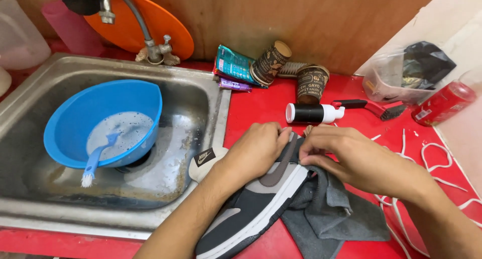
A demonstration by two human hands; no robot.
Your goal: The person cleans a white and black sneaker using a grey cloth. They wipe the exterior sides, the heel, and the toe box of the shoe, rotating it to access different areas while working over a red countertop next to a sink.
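Note:
A grey, black and white sneaker [251,209] lies on its side on the red counter [261,106], partly over the sink's edge. My left hand [253,151] grips its upper near the toe. My right hand [351,156] pinches the shoe's edge beside a dark grey cloth [326,214] that lies bunched under and to the right of the shoe. A white tongue or insole piece [206,161] pokes out to the left of my left hand.
A steel sink [191,103] holds a blue bowl [80,118] of soapy water with a blue brush [95,161]. Behind my hands lie a black-and-white bottle [311,113], two paper cups [311,83], a red-handled brush [374,108], a red can [442,103] and white laces [437,163].

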